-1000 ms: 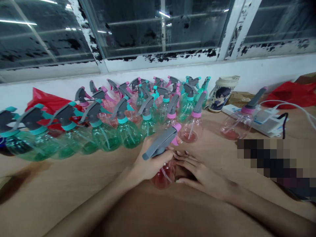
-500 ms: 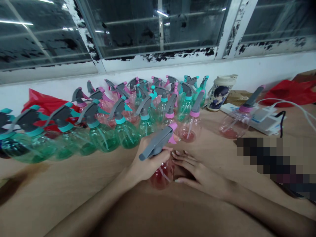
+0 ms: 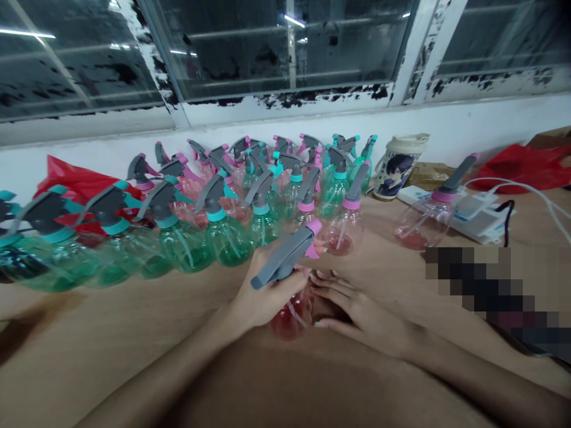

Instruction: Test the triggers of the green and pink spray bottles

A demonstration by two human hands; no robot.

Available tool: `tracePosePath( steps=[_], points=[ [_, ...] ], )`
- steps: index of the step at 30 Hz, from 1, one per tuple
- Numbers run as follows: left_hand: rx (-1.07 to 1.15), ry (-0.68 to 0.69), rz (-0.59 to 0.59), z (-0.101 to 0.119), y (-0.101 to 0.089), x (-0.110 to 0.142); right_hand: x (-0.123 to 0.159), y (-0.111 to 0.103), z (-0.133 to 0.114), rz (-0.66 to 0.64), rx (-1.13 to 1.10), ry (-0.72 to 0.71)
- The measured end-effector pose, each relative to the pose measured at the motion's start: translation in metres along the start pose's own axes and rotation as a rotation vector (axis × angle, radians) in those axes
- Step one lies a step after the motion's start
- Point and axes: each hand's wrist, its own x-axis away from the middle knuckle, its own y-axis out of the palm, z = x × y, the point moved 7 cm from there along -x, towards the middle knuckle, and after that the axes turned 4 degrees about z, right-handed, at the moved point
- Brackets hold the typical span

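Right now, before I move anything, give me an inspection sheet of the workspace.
Surface: tan table top; a pixelated patch hides part of the right side.
Job's things: held spray bottle, grey head, pink trigger, reddish liquid; rows of green-liquid spray bottles and pink-liquid spray bottles.
Clutter: printed mug, red plastic bags, white electrical box.
Grips: left hand closed around the held spray bottle; right hand open beside it, contact unclear.
Cables: white cable, black cable.
Surroundings: white wall, dark windows with peeling frames.
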Motion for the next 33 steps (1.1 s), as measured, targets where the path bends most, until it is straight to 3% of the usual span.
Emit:
tracePosePath(
  steps=[12, 20, 25, 29, 33],
  points=[
    [-0.015, 0.003, -0.017, -0.001, 0.000, 0.001, 0.001, 0.002, 0.002, -0.009, -0.002, 0.007],
    [-0.115, 0.123, -0.024, 0.005, -0.002, -0.001, 0.001, 0.003, 0.003, -0.015, 0.017, 0.007],
    [-0.080, 0.112, -0.097, 0.006, 0.002, -0.001, 0.001, 0.004, 0.004, -0.011, 0.026, 0.007],
    [-0.107, 0.066, -0.095, 0.003, 0.001, -0.002, 0.001, 0.002, 0.004, 0.001, 0.017, 0.000],
    [-0.081, 0.107, -0.106, 0.011, 0.001, -0.003, 0.001, 0.001, 0.002, 0.010, 0.003, -0.011]
  ],
)
